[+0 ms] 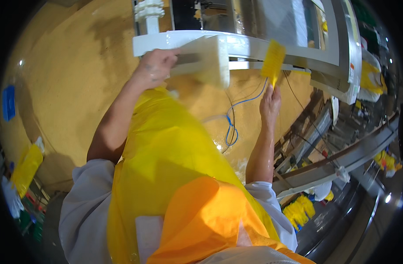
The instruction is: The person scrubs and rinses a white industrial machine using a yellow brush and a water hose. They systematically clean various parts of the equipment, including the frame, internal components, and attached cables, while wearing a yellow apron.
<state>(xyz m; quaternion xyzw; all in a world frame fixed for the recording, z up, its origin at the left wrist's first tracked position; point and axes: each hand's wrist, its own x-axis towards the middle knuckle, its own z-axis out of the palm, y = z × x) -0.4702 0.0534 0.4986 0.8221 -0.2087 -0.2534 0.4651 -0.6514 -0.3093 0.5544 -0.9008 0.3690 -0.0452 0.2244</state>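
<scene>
My left hand point(155, 69) grips the near-left edge of a whitish plastic piece point(218, 61), blurred and boxy, with a thick upright right edge. Whether it is a tub or a bent panel, I cannot tell. It is in front of the white frame bar point(175, 37) of a machine. In my right hand point(270, 102) is the handle of a yellow brush point(274, 59), its head up near the same bar and to the right of the plastic piece. A gap separates brush and plastic. Both forearms are bare, and a yellow apron point(168, 145) covers my front.
A blue hose or cable point(232, 125) lies looped on the wet tan floor point(66, 82). At the far left sits a blue plastic container point(9, 103). Grey metal conveyor structure point(340, 161) runs along the right. People in yellow aprons point(26, 170) are at both sides.
</scene>
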